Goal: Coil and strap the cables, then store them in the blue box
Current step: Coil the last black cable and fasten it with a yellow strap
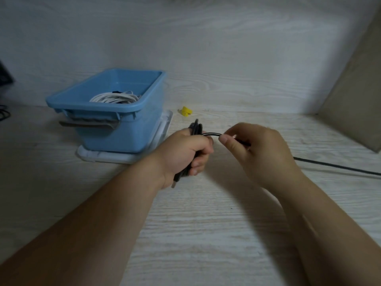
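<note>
A black cable (196, 127) is held above the pale wood-grain bench (206, 223), a little right of the middle of the scene. Its gathered loops are clasped in the left hand (185, 153), whose grip is clenched round the bundle: the fingers are curled about it, the tops of the loops are seen sticking up on the far side of the fist, and a plug end is seen poking out on the near side by the wrist. A single strand is led from the bundle to the right hand (257, 149), where it is pinched between thumb and fingertips, so that this grip too is fastened on the cable. Past the right hand, the loose length of the cable is laid across the bench toward the right edge of the scene. The blue box (115, 124) is placed to the left of the hands and slightly farther off, and is stood on a white lid-like tray (123, 156). A coiled white cable (115, 98) is seen inside the box. A small yellow strap (185, 111) is laid on the bench just beyond the left hand, right of the box and apart from it. A beige panel (354, 112) is leaned at the far right.
</note>
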